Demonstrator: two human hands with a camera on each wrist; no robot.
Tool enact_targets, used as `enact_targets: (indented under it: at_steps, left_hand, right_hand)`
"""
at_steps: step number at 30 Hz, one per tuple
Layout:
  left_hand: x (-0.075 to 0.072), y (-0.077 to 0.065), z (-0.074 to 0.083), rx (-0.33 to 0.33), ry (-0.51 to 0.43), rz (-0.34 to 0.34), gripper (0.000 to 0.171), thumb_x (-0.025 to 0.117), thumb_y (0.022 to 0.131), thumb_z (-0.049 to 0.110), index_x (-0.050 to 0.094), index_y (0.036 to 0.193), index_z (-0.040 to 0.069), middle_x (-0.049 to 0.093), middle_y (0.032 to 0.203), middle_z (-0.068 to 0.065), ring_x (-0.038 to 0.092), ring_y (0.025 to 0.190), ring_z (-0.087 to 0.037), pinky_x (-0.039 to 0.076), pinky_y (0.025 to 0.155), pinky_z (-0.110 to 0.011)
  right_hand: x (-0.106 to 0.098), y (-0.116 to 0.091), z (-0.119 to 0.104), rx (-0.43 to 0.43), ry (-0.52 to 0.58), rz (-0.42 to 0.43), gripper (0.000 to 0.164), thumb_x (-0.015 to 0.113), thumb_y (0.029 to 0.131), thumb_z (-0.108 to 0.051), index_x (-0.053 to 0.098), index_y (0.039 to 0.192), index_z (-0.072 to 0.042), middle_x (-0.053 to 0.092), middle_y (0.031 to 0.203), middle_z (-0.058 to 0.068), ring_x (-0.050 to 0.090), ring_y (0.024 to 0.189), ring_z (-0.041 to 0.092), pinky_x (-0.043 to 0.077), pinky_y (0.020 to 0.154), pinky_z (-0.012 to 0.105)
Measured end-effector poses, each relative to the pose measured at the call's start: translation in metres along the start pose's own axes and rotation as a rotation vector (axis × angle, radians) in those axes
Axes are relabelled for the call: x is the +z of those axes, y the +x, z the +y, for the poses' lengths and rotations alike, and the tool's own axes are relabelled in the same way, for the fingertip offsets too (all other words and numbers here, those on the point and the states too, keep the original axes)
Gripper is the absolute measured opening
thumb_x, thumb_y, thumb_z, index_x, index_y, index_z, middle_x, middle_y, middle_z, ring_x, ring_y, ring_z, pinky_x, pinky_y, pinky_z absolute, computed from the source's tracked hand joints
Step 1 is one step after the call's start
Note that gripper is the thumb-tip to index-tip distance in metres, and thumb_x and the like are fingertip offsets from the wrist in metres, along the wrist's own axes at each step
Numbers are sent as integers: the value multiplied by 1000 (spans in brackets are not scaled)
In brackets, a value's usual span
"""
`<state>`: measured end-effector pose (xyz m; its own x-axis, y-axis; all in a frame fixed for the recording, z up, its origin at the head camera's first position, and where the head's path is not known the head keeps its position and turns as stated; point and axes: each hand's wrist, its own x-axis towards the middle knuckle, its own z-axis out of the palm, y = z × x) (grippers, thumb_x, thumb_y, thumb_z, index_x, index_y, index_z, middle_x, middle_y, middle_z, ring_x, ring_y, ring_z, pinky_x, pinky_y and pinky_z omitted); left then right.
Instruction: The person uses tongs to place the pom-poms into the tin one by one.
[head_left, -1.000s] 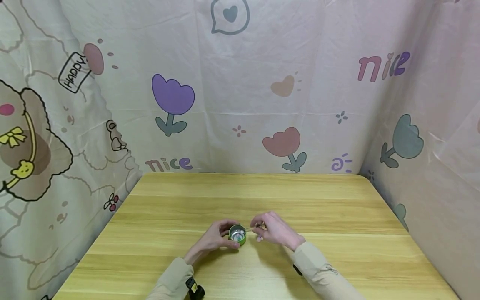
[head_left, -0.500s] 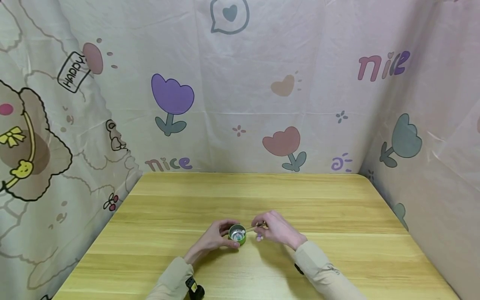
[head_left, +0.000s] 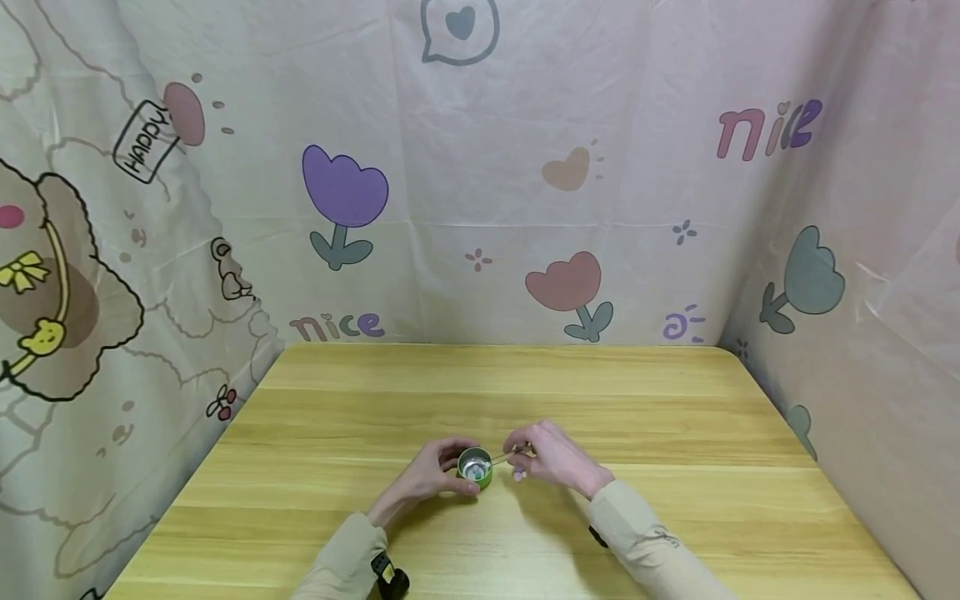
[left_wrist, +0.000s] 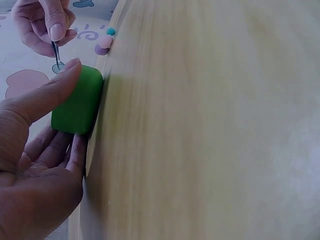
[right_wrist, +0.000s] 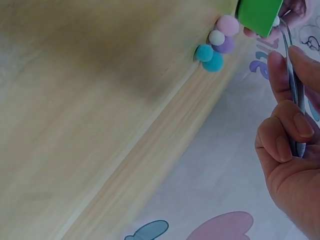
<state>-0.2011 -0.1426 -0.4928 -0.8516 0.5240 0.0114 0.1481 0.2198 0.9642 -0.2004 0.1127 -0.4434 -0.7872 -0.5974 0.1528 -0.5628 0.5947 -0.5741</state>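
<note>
My left hand (head_left: 429, 473) grips a small green open-topped tin (left_wrist: 80, 105), thumb on one side and fingers on the other. The tin stands upright on the table, its silvery inside showing in the head view. My right hand (head_left: 553, 458) pinches metal tweezers (right_wrist: 297, 92) whose tips reach the tin's rim. In the right wrist view a small white pom-pom (right_wrist: 276, 21) shows at those tips, beside the green wall. Under the right hand lies a cluster of pom-poms: a pink one (right_wrist: 228, 25), a purple one (right_wrist: 224, 45), a white one (right_wrist: 216, 37) and teal ones (right_wrist: 213, 62).
Both hands work over a wood-grain table (head_left: 510, 392). Printed cloth (head_left: 480, 167) hangs behind it and along both sides. A black wrist camera (head_left: 392, 579) sits at the left sleeve.
The tweezers have shifted slightly at the tin's rim, and the right hand has moved a little. The left hand and the tin have kept their place.
</note>
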Motion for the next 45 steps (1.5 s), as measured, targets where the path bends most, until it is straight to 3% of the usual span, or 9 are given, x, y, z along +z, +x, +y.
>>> enact_targets:
  at_steps: [4,11,19,27,45]
  left_hand:
    - [0,0,0,-4,-4,0,66,84,78,2,53,135,-8,58,136,-28,52,131,-44,40,117,-56]
    - [0,0,-1,-4,-5,4,65,84,78,1,53,135,-8,59,135,-27,52,132,-44,39,118,-56]
    - [0,0,-1,-1,-5,2,65,84,78,2,54,134,-7,59,135,-27,53,131,-43,39,118,-56]
    - [0,0,-1,3,-4,-3,64,84,79,2,54,135,-7,59,134,-27,53,131,-44,40,117,-57]
    - [-1,-1,0,-7,11,-2,64,84,79,4,54,135,-6,59,135,-26,54,130,-42,43,116,-55]
  right_hand:
    - [-1,0,1,-9,-28,0,14,73,89,-8,76,102,-4,78,92,7,69,72,4,57,72,15]
    - [-4,-1,2,-7,-25,8,12,73,89,-7,77,101,-6,78,90,5,70,75,10,56,67,17]
    - [-8,-4,7,-20,-49,24,10,74,89,-10,77,99,-8,78,92,4,70,82,10,58,74,21]
    - [-15,-18,26,-6,-29,13,5,74,90,-10,77,93,-10,76,88,-1,62,76,1,53,66,18]
    - [-22,-33,38,35,-19,-27,6,75,87,-9,77,94,-9,77,88,-2,64,78,1,55,68,19]
